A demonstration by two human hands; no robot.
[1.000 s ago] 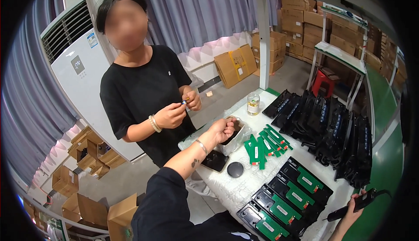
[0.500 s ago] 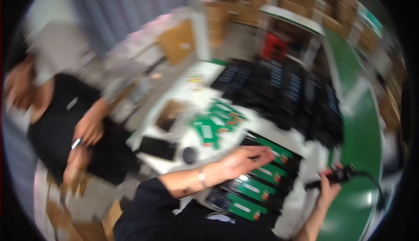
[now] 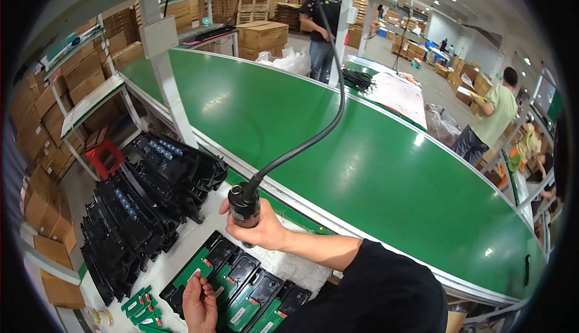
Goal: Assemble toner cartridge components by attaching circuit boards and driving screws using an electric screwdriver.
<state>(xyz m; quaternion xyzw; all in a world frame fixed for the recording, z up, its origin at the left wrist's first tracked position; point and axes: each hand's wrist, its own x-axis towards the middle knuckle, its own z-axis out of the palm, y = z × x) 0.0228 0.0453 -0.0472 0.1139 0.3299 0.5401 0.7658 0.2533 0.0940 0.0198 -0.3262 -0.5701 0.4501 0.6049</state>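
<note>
We see our right hand (image 3: 260, 229) clamped around a black cylindrical power tool (image 3: 244, 207), held upright, with its thick black cable (image 3: 313, 140) rising from the top toward twelve o'clock and arching out of view. At about seven o'clock from that hand, our left hand (image 3: 200, 303) rests with fingers curled loosely on a black tray holding a green circuit board (image 3: 199, 267); we cannot tell whether it grips anything. More of these trays (image 3: 259, 294) lie side by side in a row running toward four o'clock from the left hand, on a white work surface (image 3: 181, 245). At nine o'clock from the tool, stacks of black plastic housings (image 3: 151, 194) lean in rows. Small green boards (image 3: 140, 309) lie at eight o'clock from the left hand. Beyond the tool, from twelve to three o'clock, stretches a wide green conveyor belt (image 3: 362, 152), with two people standing on its far side
</note>
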